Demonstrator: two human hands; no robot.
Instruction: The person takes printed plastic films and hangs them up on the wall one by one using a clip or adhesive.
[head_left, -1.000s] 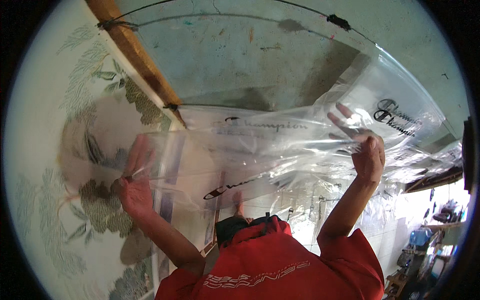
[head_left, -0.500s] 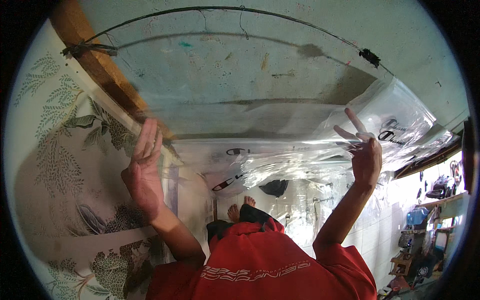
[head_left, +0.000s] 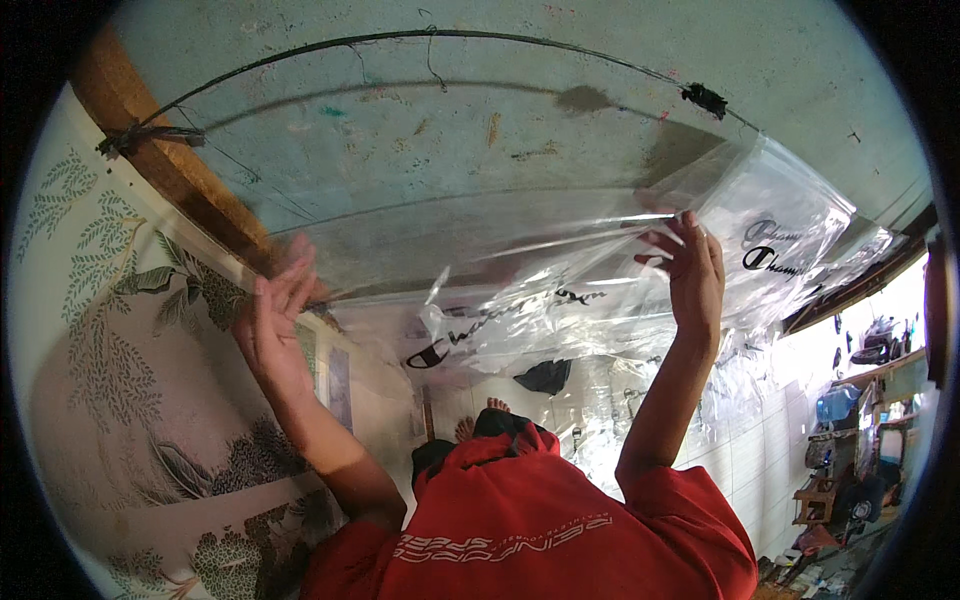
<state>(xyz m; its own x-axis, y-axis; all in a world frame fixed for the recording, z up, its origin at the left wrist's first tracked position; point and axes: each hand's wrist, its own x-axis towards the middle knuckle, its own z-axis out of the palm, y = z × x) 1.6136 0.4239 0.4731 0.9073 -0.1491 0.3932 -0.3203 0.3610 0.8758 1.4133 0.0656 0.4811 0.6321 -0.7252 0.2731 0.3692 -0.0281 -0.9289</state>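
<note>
Sheet: clear plastic sheet (head_left: pixel 560 300) has lifted toward the black wire (head_left: pixel 450 35) at twelve o'clock since a second ago.
Right hand (head_left: pixel 690 275): fingers pinching the sheet's top edge, two o'clock.
Left hand (head_left: pixel 275 325): fingers spread, now off the sheet, nine o'clock, beside the wooden beam (head_left: pixel 170 170).

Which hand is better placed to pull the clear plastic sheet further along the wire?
Right, probably. The right hand has its fingers on the clear plastic sheet where it bunches, below the wire. The left hand is open at the sheet's thin left edge, gripping nothing visible.
</note>
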